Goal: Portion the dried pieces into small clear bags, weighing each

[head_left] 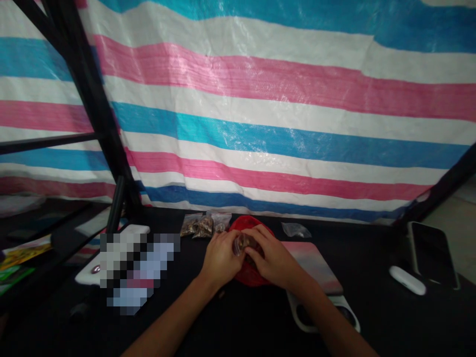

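Left hand [221, 259] and right hand [273, 254] both grasp a small shiny brown item [241, 244] — held just above a red bowl [252, 222] on the black tabletop [238, 317]. Filled bags [199, 226] lie just beside the bowl's far left rim — a clear bag [295, 229] sits to its right.

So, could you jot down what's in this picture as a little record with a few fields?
Left hand: pinching a small glossy brownish item above a round red dish
Right hand: on the same item, fingers over the dish
Behind the dish: clear plastic bags of brown pieces
Right of the dish: a flat clear plastic bag
Surface: black tabletop
Far right: black smartphone, white oblong object
Backdrop: pink, blue and white striped tarpaulin
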### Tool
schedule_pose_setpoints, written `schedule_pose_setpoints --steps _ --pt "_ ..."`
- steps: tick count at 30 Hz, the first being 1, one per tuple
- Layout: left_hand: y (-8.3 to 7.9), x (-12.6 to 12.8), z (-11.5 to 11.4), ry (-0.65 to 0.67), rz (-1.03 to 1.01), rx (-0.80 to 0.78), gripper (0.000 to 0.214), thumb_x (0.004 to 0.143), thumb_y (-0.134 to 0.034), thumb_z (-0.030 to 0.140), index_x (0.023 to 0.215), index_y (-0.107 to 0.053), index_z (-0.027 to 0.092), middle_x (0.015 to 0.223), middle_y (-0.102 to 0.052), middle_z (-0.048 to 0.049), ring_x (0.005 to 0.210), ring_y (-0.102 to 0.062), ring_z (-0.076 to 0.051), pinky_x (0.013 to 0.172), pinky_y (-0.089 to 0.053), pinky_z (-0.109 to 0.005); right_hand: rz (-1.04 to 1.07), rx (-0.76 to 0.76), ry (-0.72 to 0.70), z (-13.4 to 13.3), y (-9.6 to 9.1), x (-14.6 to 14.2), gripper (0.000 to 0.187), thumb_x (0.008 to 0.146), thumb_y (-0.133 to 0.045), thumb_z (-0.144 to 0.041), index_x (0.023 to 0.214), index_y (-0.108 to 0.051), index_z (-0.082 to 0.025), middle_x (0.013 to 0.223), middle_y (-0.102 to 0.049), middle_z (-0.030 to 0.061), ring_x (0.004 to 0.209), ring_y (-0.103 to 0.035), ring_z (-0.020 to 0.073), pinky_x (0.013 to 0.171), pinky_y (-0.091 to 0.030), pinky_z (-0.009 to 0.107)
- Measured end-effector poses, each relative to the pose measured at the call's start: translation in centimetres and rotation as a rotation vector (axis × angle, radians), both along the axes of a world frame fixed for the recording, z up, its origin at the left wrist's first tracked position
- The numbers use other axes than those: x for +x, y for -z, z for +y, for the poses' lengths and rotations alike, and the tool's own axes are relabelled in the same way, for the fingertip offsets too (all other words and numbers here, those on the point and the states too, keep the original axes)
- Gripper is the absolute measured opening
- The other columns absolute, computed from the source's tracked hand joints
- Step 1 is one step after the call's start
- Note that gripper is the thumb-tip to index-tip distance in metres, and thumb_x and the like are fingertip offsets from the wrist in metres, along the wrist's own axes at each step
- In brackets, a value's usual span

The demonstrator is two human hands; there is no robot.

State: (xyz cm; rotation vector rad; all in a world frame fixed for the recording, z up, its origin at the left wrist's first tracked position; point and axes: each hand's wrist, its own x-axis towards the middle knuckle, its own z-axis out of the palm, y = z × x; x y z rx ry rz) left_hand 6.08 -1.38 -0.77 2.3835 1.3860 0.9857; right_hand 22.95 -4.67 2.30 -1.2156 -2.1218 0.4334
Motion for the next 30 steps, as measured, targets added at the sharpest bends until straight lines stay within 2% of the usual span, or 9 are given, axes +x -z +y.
schedule_pose_setpoints --steps 4,7,12,16,20,23,27,30 --pt "0.1 0.0 0.1 -0.020 0.016 -0.034 0.015 0.079 -0.065 0.020 0.093 -0.068 0.022 0.085 -0.073 -0.0076 0.082 -0.068 -0.027 0.075 -0.044 -0.034 0.033 0.040 0.007 0.2 0.4 -0.2 0.040 0.086 -0.057 -0.007 0.122 -0.058 -0.024 0.123 -0.056 0.0087 0.114 -0.057 0.0235 0.102 -0.048 0.042" --pt "0.3 0.0 0.2 -0.019 -0.009 -0.071 0.012 0.083 -0.064 0.027 0.093 -0.068 0.021 0.086 -0.074 -0.0082 0.081 -0.069 -0.027 0.073 -0.044 -0.033 0.056 0.088 -0.002 0.6 0.8 -0.1 0.040 0.087 -0.052 -0.006 0.122 -0.060 -0.024 0.125 -0.055 0.0094 0.118 -0.056 0.0241 0.104 -0.048 0.044" --pt "0.7 0.2 0.2 0.025 -0.234 -0.168 0.019 0.083 -0.067 0.032 0.099 -0.071 0.023 0.085 -0.076 -0.0049 0.079 -0.070 -0.024 0.070 -0.047 -0.029 0.036 0.159 -0.012 0.7 1.2 -0.1 0.050 0.091 -0.043 -0.007 0.136 -0.055 -0.026 0.135 -0.051 0.0105 0.127 -0.052 0.0246 0.111 -0.044 0.047" --pt "1.0 0.4 0.3 0.052 -0.387 -0.233 0.021 0.080 -0.068 0.031 0.098 -0.071 0.022 0.081 -0.076 -0.0018 0.074 -0.069 -0.021 0.066 -0.048 -0.027 0.039 0.164 0.004 0.4 0.7 -0.1 0.047 0.094 -0.046 -0.011 0.139 -0.053 -0.025 0.135 -0.052 0.0107 0.127 -0.052 0.0245 0.111 -0.044 0.045" --pt "0.9 0.4 0.4 0.058 -0.423 -0.243 0.016 0.078 -0.068 0.029 0.093 -0.070 0.022 0.079 -0.074 0.0008 0.071 -0.067 -0.018 0.064 -0.046 -0.025 0.036 0.154 0.011 0.1 0.0 0.0 0.040 0.093 -0.054 -0.014 0.131 -0.056 -0.026 0.128 -0.057 0.0092 0.120 -0.056 0.0244 0.107 -0.047 0.044" --pt "0.8 0.5 0.3 0.046 -0.448 -0.247 0.012 0.078 -0.068 0.029 0.086 -0.067 0.022 0.071 -0.069 0.0027 0.064 -0.062 -0.016 0.060 -0.044 -0.024 0.032 0.195 0.003 0.0 -0.2 -0.1 0.039 0.094 -0.052 -0.013 0.130 -0.057 -0.026 0.126 -0.057 0.0093 0.117 -0.057 0.0237 0.104 -0.049 0.042" --pt "0.5 0.5 0.2 0.108 -0.544 -0.224 0.020 0.076 -0.070 0.026 0.095 -0.064 0.021 0.082 -0.070 0.0021 0.073 -0.065 -0.016 0.068 -0.048 -0.025 0.014 0.282 -0.052 -0.2 -0.2 -0.3 0.038 0.097 -0.043 -0.010 0.128 -0.058 -0.026 0.128 -0.057 0.0088 0.120 -0.056 0.0219 0.105 -0.047 0.040" --pt "0.5 0.6 0.3 0.148 -0.599 -0.229 0.031 0.074 -0.070 0.024 0.103 -0.061 0.020 0.089 -0.070 0.0007 0.079 -0.066 -0.017 0.073 -0.049 -0.026 0.015 0.281 -0.021 -0.4 -0.3 -0.3 0.033 0.095 -0.050 -0.013 0.125 -0.058 -0.025 0.125 -0.059 0.0087 0.116 -0.058 0.0228 0.102 -0.049 0.040"
